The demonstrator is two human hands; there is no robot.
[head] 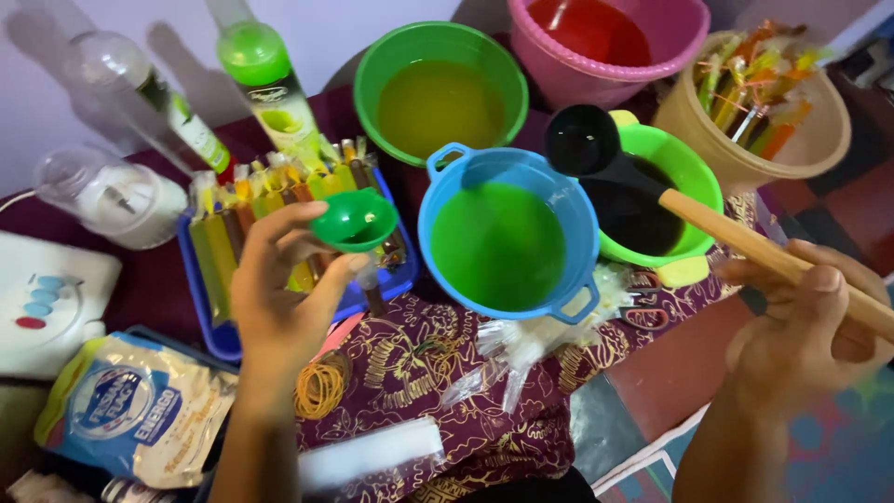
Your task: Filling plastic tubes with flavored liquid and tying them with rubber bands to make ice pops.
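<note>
The left hand (279,307) is pinching a small green funnel (355,221) between thumb and fingertips, its grip closing on the funnel's rim and spout and holding it upright above the blue tray (209,321). Just behind and below that grip, filled ice-pop tubes (233,224) in yellow, orange and green are lying packed side by side in the tray. To the right of the funnel, a blue bowl (507,237) is holding green liquid.

The right hand (805,326) is wrapping its fingers around the wooden handle of a black ladle (596,149), grip pressed tight on the shaft. The ladle's cup is hanging far out from that grip, over the rim of a light green bowl (684,172) of dark liquid.

Beyond these, a larger green bowl (438,88) of yellow liquid, a pink basket (605,42) and a beige bucket (754,102) of finished tubes are standing. Near the left wrist, rubber bands (319,387) are lying on the patterned cloth (438,391) covering the desk.
</note>
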